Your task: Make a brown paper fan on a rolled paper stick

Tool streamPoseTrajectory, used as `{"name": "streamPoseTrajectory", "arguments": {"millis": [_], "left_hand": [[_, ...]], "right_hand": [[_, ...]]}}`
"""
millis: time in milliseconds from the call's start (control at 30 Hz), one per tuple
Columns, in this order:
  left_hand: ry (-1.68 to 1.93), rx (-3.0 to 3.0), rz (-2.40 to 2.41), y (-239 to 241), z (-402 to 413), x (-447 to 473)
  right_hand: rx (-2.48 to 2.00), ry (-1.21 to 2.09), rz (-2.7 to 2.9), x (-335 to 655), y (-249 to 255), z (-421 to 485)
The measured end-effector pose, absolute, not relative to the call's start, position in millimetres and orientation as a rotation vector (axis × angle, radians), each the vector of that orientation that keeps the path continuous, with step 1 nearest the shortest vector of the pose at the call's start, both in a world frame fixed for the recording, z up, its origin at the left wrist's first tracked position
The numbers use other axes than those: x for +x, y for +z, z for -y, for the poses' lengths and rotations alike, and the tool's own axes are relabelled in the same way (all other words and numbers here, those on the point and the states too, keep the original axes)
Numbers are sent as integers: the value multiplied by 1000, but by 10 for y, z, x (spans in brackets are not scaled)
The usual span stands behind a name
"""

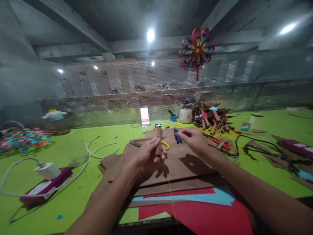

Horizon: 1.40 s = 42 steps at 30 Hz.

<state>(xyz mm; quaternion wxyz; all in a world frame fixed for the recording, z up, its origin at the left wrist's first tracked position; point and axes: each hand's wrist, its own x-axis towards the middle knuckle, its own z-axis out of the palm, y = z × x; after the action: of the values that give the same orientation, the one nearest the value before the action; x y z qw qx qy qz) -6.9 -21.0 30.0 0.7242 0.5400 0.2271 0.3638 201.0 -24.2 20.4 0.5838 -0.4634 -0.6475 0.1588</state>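
Observation:
My left hand [149,151] is closed around a rolled brown paper tube [158,140], held upright above the stacked brown paper sheets [193,169]. To the right, my right hand [192,138] pinches a thin yellow string [168,176] that runs to the tube; a long end hangs below it past the table's front edge. Scissors with a yellow handle [165,145] lie on the sheets behind my left hand, partly hidden by it. A dark blue tool [177,136] with a pale tip, of a kind I cannot make out, lies just left of my right fingertips.
Brown paper rolls with paper stars [212,117] are piled at the back right, near a white jug [186,112]. Purple power strips [46,186] and cables lie at both sides. Colourful paper stars [24,140] cover the far left. Red paper [200,215] lies in front.

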Motion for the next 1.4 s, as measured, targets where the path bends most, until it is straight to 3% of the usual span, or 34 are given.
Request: {"name": "streamPoseTrajectory", "arguments": {"millis": [300, 867, 1167, 1400], "left_hand": [[496, 1336, -469, 345, 314, -107], [469, 1339, -477, 249, 243, -46], [468, 1357, -447, 223, 229, -22], [413, 1260, -475, 204, 228, -58]], "right_hand": [[-1182, 112, 1293, 2449, 259, -51], [-1292, -509, 1458, 2603, 251, -76], [-1321, -526, 1498, 2628, 224, -118], [-1299, -315, 1461, 2621, 223, -89]]}}
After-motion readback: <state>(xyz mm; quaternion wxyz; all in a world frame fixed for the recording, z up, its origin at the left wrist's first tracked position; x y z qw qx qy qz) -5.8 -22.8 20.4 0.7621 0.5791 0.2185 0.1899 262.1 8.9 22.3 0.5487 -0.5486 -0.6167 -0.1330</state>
